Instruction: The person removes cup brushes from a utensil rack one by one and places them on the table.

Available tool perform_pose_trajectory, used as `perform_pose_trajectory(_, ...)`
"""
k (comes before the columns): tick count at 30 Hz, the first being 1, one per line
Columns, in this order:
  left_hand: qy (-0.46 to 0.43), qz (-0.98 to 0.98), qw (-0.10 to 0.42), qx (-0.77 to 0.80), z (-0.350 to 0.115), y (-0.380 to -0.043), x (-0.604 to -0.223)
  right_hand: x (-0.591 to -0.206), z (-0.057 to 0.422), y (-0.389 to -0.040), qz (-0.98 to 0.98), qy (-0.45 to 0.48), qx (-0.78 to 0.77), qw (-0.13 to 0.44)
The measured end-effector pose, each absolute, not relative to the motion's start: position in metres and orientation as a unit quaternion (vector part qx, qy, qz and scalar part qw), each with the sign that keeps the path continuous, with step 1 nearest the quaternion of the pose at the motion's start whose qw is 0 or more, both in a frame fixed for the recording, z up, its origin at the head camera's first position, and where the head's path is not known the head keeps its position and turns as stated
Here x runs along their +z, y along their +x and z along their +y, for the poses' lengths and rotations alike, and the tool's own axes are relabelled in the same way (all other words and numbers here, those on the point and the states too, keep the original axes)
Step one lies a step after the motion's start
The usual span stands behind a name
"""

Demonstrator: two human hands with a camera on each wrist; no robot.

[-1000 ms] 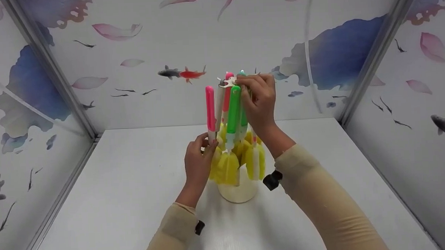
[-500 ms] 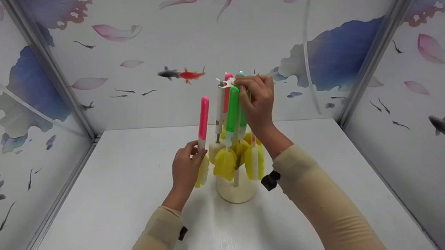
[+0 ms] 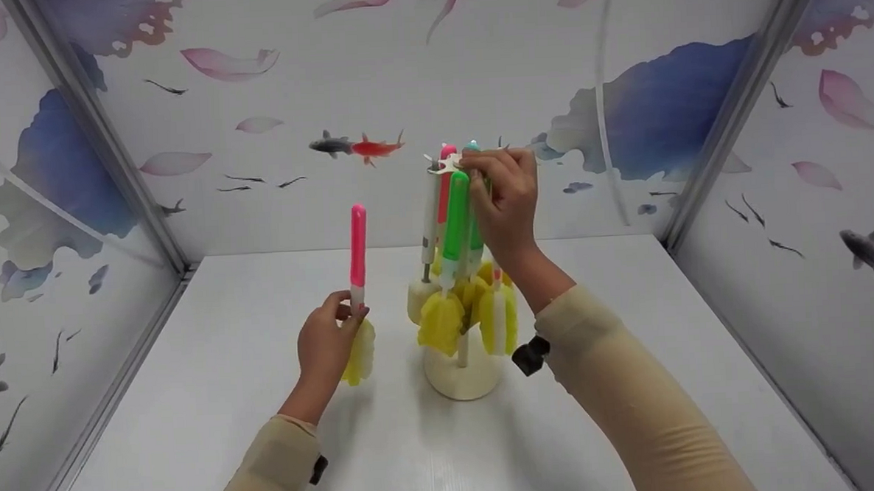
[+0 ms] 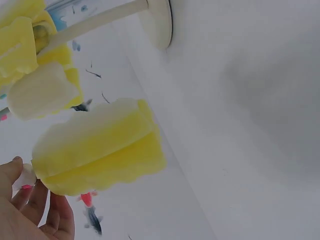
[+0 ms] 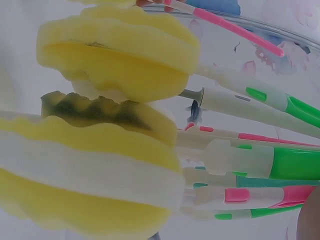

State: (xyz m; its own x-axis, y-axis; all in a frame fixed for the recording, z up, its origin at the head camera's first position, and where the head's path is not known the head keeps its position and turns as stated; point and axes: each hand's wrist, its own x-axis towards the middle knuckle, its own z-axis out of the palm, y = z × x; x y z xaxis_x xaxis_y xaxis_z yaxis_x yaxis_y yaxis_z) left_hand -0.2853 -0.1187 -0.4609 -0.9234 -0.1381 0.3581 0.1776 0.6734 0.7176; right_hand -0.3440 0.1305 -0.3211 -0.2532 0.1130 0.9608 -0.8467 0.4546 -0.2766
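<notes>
My left hand (image 3: 327,346) pinches the lower white neck of a sponge bottle brush with a pink handle (image 3: 358,249). The brush is upright in the air left of the rack, its yellow-and-white sponge head (image 4: 100,150) hanging below my fingers. My right hand (image 3: 509,198) holds the top of a cream brush stand (image 3: 463,381) with curled fingers. Around the stand hang several more sponge brushes: a green-handled brush (image 3: 455,215) in front, a white-handled brush (image 3: 428,216) at the left, and others with pink and teal handles behind. My right fingers partly hide the stand's top.
The stand's round base rests on a white table (image 3: 213,344). White printed walls with fish and petals enclose the table at the back and both sides. One yellow sponge head (image 5: 120,50) in the right wrist view has dark marks near it.
My left hand has drawn the pink-handled brush off the stand and carried it left and slightly down. My right hand has stayed at the stand's top, with the stand nearly still.
</notes>
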Motion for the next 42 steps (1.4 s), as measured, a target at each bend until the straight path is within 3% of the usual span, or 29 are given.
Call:
perform_pose_trajectory(20, -0.017, -0.923, 0.202, -0.327, -0.178, -0.287, -0.46, -0.323, 0.13, -0.345, -0.656, 0.276, 0.443, 0.545)
perform_pose_trajectory(32, -0.005, -0.95, 0.105, -0.295, -0.204, -0.294, -0.466, -0.324, 0.13, -0.345, -0.661, 0.272, 0.436, 0.546)
perform_pose_trajectory(42, 0.005, -0.964, 0.068, -0.257, -0.219, -0.304, -0.474, -0.324, 0.129, -0.345, -0.654, 0.273, 0.443, 0.549)
